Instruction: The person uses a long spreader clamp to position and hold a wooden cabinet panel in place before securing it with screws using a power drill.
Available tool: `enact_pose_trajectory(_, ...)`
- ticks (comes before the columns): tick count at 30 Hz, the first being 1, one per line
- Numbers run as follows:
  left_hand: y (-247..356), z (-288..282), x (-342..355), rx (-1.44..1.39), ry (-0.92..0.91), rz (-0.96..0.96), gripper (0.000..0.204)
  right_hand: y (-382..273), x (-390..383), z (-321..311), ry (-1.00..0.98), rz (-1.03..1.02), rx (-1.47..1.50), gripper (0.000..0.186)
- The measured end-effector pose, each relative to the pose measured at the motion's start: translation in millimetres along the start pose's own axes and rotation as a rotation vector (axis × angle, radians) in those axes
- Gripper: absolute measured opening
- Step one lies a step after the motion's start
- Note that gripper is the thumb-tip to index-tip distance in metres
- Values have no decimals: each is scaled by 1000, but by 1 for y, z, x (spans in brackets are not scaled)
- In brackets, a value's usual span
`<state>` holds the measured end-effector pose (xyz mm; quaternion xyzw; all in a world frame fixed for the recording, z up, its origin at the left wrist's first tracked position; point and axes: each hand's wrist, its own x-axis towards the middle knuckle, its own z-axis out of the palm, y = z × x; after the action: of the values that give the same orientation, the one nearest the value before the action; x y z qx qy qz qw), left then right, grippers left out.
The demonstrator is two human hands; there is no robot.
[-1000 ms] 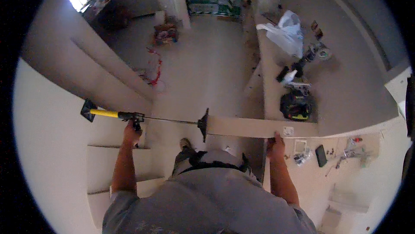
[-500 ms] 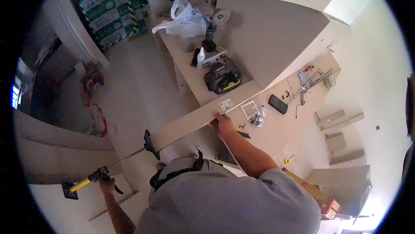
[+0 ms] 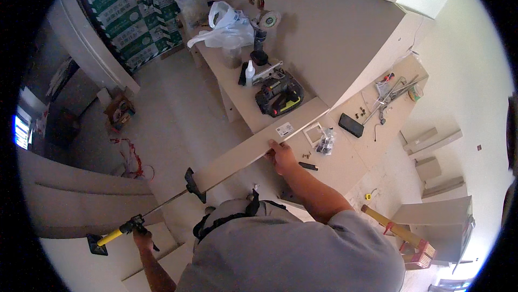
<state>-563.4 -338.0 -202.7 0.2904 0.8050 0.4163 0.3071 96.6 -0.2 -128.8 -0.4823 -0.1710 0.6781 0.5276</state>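
My left hand (image 3: 143, 239) is closed around the black handle of an extendable support rod (image 3: 110, 236) with a yellow tube. One black foot pad (image 3: 97, 245) of the rod is at the cabinet panel on the left. Its other black pad (image 3: 195, 185) sits at the near-left end of a long beige board (image 3: 237, 154). My right hand (image 3: 281, 157) grips the edge of this board, thumb on top and fingers below. The board's far end lies by the workbench, close to the upright panel, and a white label (image 3: 284, 129) is on it.
On the bench (image 3: 340, 162) lie a black-and-green power tool (image 3: 279, 96), an angle grinder (image 3: 263, 35), white plastic bags (image 3: 226, 27), a white bottle (image 3: 250, 72), a black case (image 3: 351, 125) and bagged hardware (image 3: 326, 143). A cardboard box (image 3: 120, 111) stands on the floor at left.
The view has shifted slightly, so the rod and the board's near end appear a little farther right. Both hands keep their holds.
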Motion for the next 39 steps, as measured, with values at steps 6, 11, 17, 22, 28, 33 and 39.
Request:
enact_pose_trajectory(6,-8,10,11,-364,82,-188,65,1,6,-5,31,62,-44,25)
enact_pose_trajectory(11,-6,5,4,-209,78,-218,84,2,8,-3,47,52,-33,24)
enact_pose_trajectory(17,20,17,-14,152,-53,-160,98,-4,3,-3,5,97,-38,22)
enact_pose_trajectory(22,14,26,-28,940,118,5,65,4,13,-17,-29,56,-94,24)
enact_pose_trajectory(28,111,67,-60,707,309,-198,66,-18,-12,10,138,86,-69,19)
enact_pose_trajectory(33,106,70,-76,704,412,-254,65,-3,11,-8,3,14,-100,18)
enact_pose_trajectory(39,87,70,-66,853,389,-305,62,-4,13,-12,-76,41,-82,19)
